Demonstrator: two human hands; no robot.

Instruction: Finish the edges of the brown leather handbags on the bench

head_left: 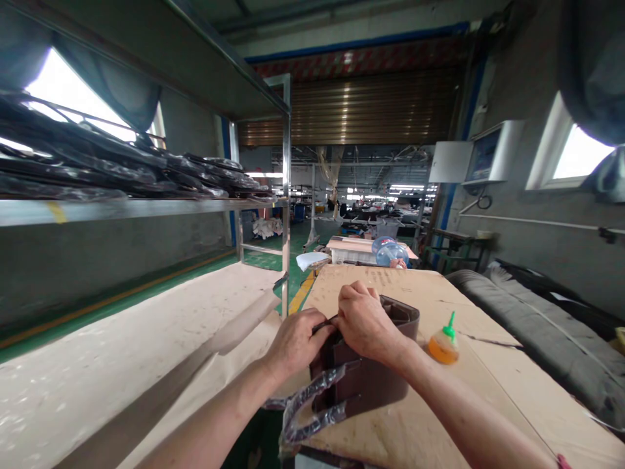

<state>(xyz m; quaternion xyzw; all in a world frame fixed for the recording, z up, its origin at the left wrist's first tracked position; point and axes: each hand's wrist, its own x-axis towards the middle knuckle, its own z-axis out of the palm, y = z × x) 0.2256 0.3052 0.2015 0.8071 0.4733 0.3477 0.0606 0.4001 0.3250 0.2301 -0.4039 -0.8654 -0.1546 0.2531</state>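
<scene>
A dark brown handbag (378, 384) stands on the cardboard-covered table (488, 404), its top partly open at the right end. Both my hands are closed on its upper edge towards the left end. My left hand (299, 339) pinches the rim from the near left side. Beside it, my right hand (364, 319) grips the same edge from above, and its fingertips are partly hidden. A handle wrapped in clear plastic (312, 400) hangs off the bag's near side, over the table edge. Right of the bag stands a small squeeze bottle (444, 342) with orange liquid and a green nozzle.
On the left is a metal rack (286, 163) with plastic-wrapped dark items (146, 169) on its shelf. A paper-covered surface (146, 332) lies below. Large rolls of grey material (537, 332) line the right side. A blue water jug (390, 253) lies beyond the table.
</scene>
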